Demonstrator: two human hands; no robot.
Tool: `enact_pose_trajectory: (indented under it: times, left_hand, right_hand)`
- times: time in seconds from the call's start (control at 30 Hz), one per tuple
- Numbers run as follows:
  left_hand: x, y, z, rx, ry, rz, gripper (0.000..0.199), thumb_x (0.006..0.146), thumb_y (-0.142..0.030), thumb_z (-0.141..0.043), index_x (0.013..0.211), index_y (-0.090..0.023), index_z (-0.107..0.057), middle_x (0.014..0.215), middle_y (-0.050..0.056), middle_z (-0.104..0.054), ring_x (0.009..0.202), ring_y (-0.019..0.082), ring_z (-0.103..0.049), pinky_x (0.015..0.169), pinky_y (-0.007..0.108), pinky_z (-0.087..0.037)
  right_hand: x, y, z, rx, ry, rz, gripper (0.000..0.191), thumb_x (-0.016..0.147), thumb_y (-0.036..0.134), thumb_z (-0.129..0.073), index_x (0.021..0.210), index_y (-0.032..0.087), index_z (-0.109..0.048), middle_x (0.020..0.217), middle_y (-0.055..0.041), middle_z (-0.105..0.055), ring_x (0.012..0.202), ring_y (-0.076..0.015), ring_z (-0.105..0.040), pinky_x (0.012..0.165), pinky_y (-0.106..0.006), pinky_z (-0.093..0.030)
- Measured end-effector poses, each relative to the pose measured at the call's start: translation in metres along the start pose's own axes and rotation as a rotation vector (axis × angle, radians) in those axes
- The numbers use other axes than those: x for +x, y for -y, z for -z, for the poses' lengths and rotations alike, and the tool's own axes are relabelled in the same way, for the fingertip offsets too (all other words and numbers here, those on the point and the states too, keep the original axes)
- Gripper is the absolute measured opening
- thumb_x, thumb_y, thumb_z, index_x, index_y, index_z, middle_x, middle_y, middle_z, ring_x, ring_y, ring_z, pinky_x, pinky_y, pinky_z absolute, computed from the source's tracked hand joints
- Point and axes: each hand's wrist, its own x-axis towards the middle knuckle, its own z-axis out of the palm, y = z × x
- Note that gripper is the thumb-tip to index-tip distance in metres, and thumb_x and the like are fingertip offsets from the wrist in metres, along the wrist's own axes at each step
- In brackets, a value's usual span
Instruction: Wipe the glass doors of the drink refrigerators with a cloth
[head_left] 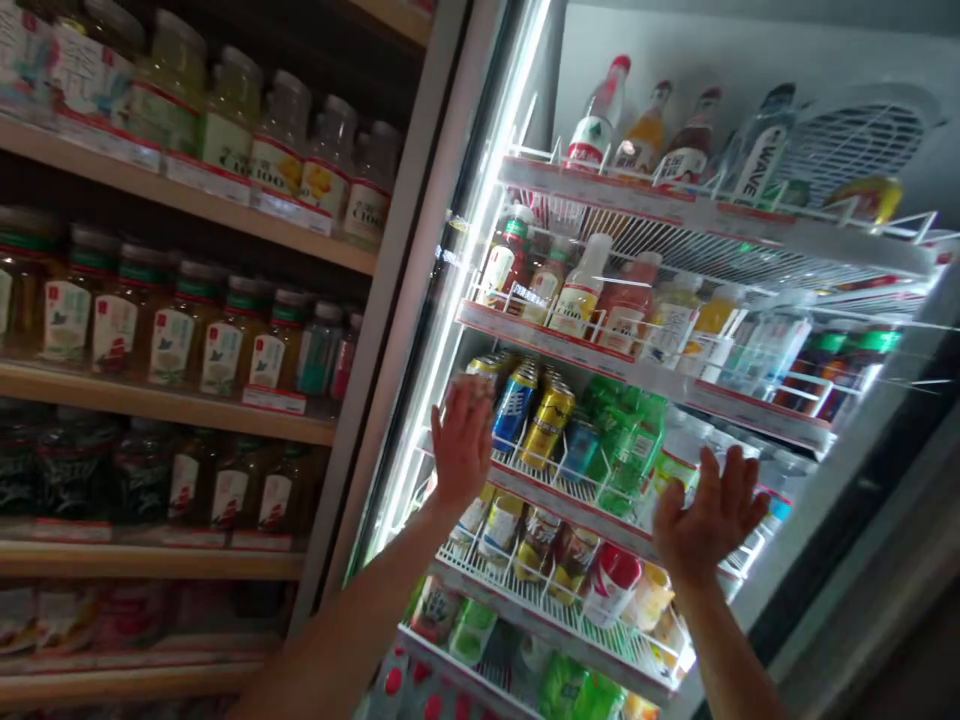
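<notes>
Both my hands are raised before a lit drinks fridge. My left hand (461, 435) has its fingers stretched upward and holds nothing; it is in front of the left end of the can shelf, nearest a blue can (515, 400) and a gold can (547, 425). My right hand (709, 515) is spread, palm toward the fridge, with nothing in it. Just left of it lie green bottles (634, 450) on the same shelf. Whether either hand touches the shelf front cannot be made out.
White wire shelves with red-edged price strips (555, 347) carry bottles and cans. The fridge's dark right frame (855, 540) slopes past my right arm. To the left, wooden shelves (150, 395) hold rows of bottled drinks, such as an amber bottle (172, 330).
</notes>
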Motion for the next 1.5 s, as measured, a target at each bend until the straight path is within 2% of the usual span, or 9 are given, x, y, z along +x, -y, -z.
enact_pose_trajectory:
  times: [0.13, 0.27, 0.33, 0.5, 0.73, 0.9, 1.1, 1.3, 1.5]
  left_hand:
    - [-0.004, -0.019, 0.0, -0.067, 0.126, -0.422, 0.037, 0.089, -0.022, -0.042, 0.125, -0.023, -0.052, 0.137, 0.004, -0.051, 0.139, 0.018, -0.027, 0.116, 0.043, -0.011]
    - [0.017, 0.003, 0.003, 0.059, -0.045, -0.041, 0.036, 0.091, -0.022, -0.041, 0.126, -0.019, -0.051, 0.14, 0.012, -0.046, 0.137, 0.018, -0.03, 0.116, 0.042, -0.013]
    - [0.017, -0.001, 0.002, 0.055, -0.058, 0.015, 0.037, 0.09, -0.022, -0.041, 0.126, -0.017, -0.051, 0.141, 0.013, -0.045, 0.139, 0.019, -0.028, 0.115, 0.043, -0.014]
    - [-0.017, -0.026, 0.0, -0.088, 0.155, -0.477, 0.037, 0.089, -0.024, -0.045, 0.125, -0.027, -0.051, 0.14, 0.001, -0.047, 0.14, 0.016, -0.024, 0.117, 0.045, -0.006]
    - [-0.014, 0.014, 0.01, -0.024, 0.031, -0.031, 0.039, 0.089, -0.022, -0.043, 0.128, -0.018, -0.049, 0.145, 0.012, -0.039, 0.14, 0.02, -0.023, 0.116, 0.045, -0.011]
    - [-0.024, 0.003, 0.011, -0.114, 0.163, -0.513, 0.04, 0.089, -0.024, -0.043, 0.128, -0.026, -0.049, 0.142, 0.002, -0.045, 0.141, 0.016, -0.021, 0.117, 0.044, -0.005]
    - [-0.005, 0.031, 0.015, 0.013, 0.052, -0.074, 0.038, 0.09, -0.024, -0.042, 0.126, -0.019, -0.051, 0.144, 0.011, -0.041, 0.141, 0.02, -0.021, 0.116, 0.046, -0.008]
    - [-0.02, 0.002, 0.011, -0.11, 0.162, -0.566, 0.036, 0.088, -0.024, -0.044, 0.123, -0.026, -0.054, 0.143, 0.0, -0.044, 0.141, 0.016, -0.019, 0.117, 0.045, -0.006]
    - [0.009, 0.003, 0.004, -0.033, 0.053, -0.139, 0.039, 0.089, -0.023, -0.042, 0.127, -0.018, -0.051, 0.143, 0.01, -0.042, 0.142, 0.02, -0.019, 0.116, 0.046, -0.008]
  right_hand:
    - [0.001, -0.005, 0.002, 0.014, 0.004, -0.006, 0.055, 0.086, 0.034, -0.041, 0.139, 0.017, -0.04, 0.142, -0.0179, -0.042, 0.135, -0.0348, -0.035, 0.105, -0.061, -0.024]
    - [0.003, 0.015, 0.006, 0.033, 0.018, -0.043, 0.055, 0.087, 0.034, -0.041, 0.14, 0.016, -0.039, 0.145, -0.0195, -0.038, 0.137, -0.0351, -0.031, 0.106, -0.061, -0.023]
    - [0.001, 0.042, 0.006, 0.063, 0.055, -0.053, 0.055, 0.088, 0.033, -0.041, 0.141, 0.017, -0.036, 0.147, -0.019, -0.034, 0.138, -0.0348, -0.028, 0.106, -0.062, -0.021]
    - [-0.016, 0.106, -0.001, 0.126, 0.191, 0.083, 0.049, 0.09, 0.028, -0.039, 0.138, 0.022, -0.041, 0.149, -0.0136, -0.033, 0.139, -0.0311, -0.026, 0.108, -0.061, -0.019]
    - [-0.03, 0.103, -0.012, 0.089, 0.117, 0.128, 0.048, 0.088, 0.025, -0.043, 0.136, 0.02, -0.044, 0.147, -0.0134, -0.037, 0.137, -0.0307, -0.03, 0.11, -0.059, -0.019]
    - [-0.03, 0.103, -0.013, 0.085, 0.089, 0.131, 0.049, 0.087, 0.025, -0.044, 0.136, 0.02, -0.044, 0.145, -0.0137, -0.04, 0.136, -0.0319, -0.033, 0.109, -0.059, -0.021]
    - [-0.031, 0.103, -0.011, 0.069, 0.112, 0.116, 0.05, 0.087, 0.025, -0.045, 0.136, 0.021, -0.044, 0.145, -0.0131, -0.04, 0.135, -0.0325, -0.035, 0.108, -0.058, -0.023]
    - [-0.029, 0.104, -0.011, 0.067, 0.078, 0.138, 0.048, 0.088, 0.025, -0.044, 0.135, 0.02, -0.045, 0.145, -0.0127, -0.041, 0.135, -0.0309, -0.035, 0.109, -0.056, -0.022]
    - [-0.029, 0.104, -0.01, 0.095, 0.092, 0.141, 0.049, 0.088, 0.023, -0.045, 0.137, 0.021, -0.043, 0.147, -0.0117, -0.038, 0.136, -0.0306, -0.033, 0.11, -0.056, -0.021]
